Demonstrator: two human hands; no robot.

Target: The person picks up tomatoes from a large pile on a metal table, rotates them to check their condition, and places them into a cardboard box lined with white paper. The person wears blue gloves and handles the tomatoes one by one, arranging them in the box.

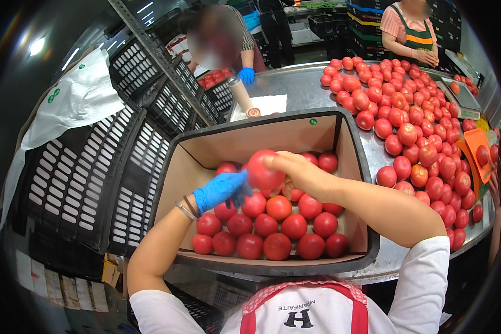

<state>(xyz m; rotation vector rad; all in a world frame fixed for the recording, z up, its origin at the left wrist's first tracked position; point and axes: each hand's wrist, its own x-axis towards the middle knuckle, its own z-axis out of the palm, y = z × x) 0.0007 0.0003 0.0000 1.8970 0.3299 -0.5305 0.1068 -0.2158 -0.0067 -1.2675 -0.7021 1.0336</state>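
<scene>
A large red tomato is in my bare right hand, with the thumb over its top and the fingers curled beneath. My left hand, in a blue glove, has its fingertips at the tomato's left side. They are blurred, so whether they grip it is unclear. Both hands are above a black-rimmed crate lined with brown paper or board. Inside the crate, tomatoes such as the nearest-row tomato lie in rows, stem sides mostly hidden. My hands cover part of the middle rows.
Loose tomatoes cover the metal table to the right. Beyond them are a scale and an orange holder. Black slotted crates stand at left by a metal post. Two co-workers are across the table.
</scene>
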